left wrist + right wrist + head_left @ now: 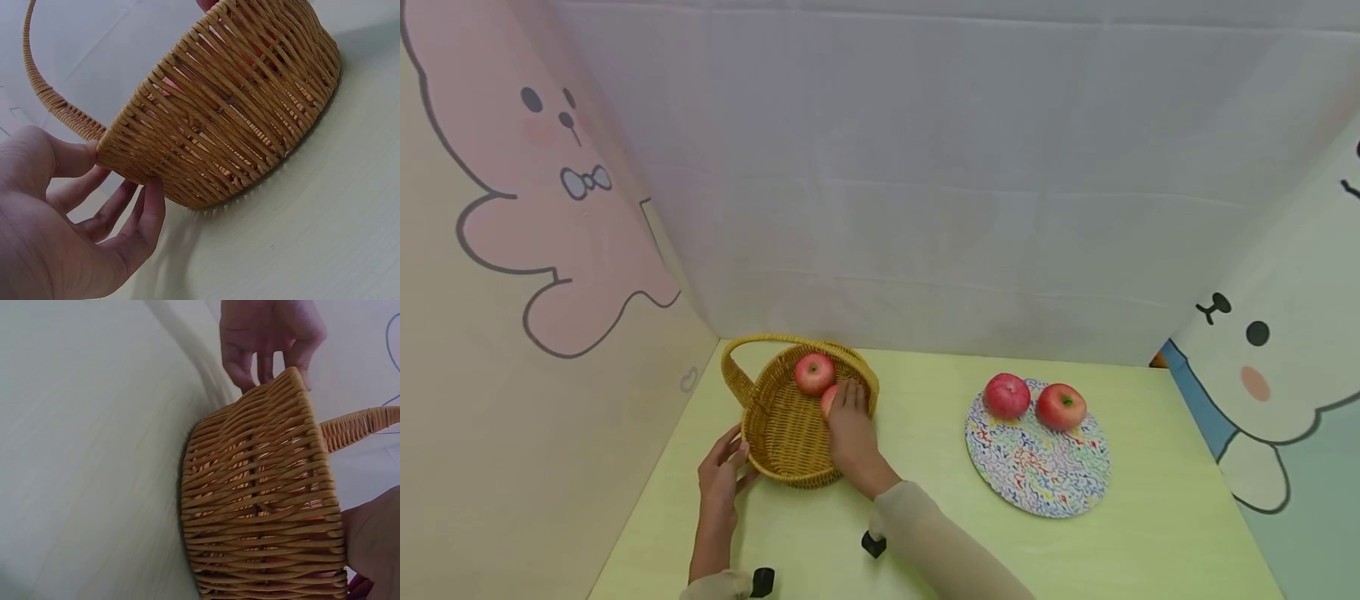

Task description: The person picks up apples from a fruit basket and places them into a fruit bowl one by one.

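A woven wicker basket [797, 429] with an arched handle stands at the left of the table. At its left side my left hand [722, 475] holds the rim, thumb on the edge and bent fingertips against the wickerwork [212, 112]. My right hand [853, 433] reaches over the right rim into the basket and grips an apple [830, 400], which it partly covers. Just behind lies another red apple [815, 373] inside the basket. In the right wrist view, the basket wall [262, 506] hides most of the right hand's fingers.
To the right lies a round plate [1037, 479] with a colourful squiggle pattern. Two apples, one pinkish red [1007, 396] and one red [1062, 407], sit at its far edge. A white cloth wall [962, 250] rises behind the table, with printed panels on both sides.
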`<control>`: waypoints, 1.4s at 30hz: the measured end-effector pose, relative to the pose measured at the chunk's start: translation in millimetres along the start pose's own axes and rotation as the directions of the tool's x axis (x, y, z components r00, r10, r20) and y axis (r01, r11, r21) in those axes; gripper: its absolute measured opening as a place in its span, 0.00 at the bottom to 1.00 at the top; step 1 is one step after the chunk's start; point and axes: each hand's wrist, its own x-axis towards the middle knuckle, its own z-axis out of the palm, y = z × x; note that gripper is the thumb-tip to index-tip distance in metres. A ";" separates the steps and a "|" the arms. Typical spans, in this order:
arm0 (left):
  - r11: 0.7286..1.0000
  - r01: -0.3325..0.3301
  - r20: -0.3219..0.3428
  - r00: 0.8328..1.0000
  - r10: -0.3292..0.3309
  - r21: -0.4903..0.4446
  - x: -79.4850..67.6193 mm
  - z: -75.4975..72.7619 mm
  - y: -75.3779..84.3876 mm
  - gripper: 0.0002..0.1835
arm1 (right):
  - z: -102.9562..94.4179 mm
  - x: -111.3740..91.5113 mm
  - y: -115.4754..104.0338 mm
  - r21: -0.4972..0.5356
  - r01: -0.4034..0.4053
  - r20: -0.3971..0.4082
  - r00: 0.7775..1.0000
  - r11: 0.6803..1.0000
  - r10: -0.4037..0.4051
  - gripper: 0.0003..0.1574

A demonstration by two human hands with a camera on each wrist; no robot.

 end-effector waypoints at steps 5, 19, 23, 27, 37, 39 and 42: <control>1.000 0.004 -0.011 1.000 -0.004 0.001 -0.6 -0.1 -0.3 0.28 | 3.2 0.1 0.1 -0.086 0.023 -0.020 1.000 0.996 -0.024 0.37; 1.000 0.000 -0.008 1.000 0.000 -0.004 1.2 0.0 0.4 0.27 | 4.6 -3.3 8.0 0.030 0.091 -0.140 0.986 0.995 -0.086 0.41; 1.000 -0.002 -0.007 1.000 0.002 -0.002 0.6 -0.8 0.3 0.27 | 4.6 -4.2 9.6 0.152 0.106 -0.133 0.987 0.983 -0.086 0.40; 1.000 -0.003 -0.019 1.000 0.003 0.005 0.0 -1.0 0.4 0.26 | 4.0 -3.2 11.0 0.238 0.130 -0.106 0.989 0.963 -0.107 0.40; 1.000 -0.005 -0.018 1.000 0.005 -0.004 1.1 0.0 -0.3 0.26 | -2.4 -1.2 11.5 0.341 0.055 0.021 0.998 0.938 -0.067 0.51; 1.000 -0.005 -0.014 1.000 0.005 -0.006 0.5 0.5 -0.9 0.26 | -0.3 -1.1 11.3 0.334 0.047 0.028 0.998 0.941 -0.060 0.51; 1.000 -0.005 -0.017 1.000 0.005 -0.007 -0.2 0.4 -0.4 0.26 | 2.7 -0.2 10.2 0.317 0.046 0.026 0.998 0.947 -0.057 0.51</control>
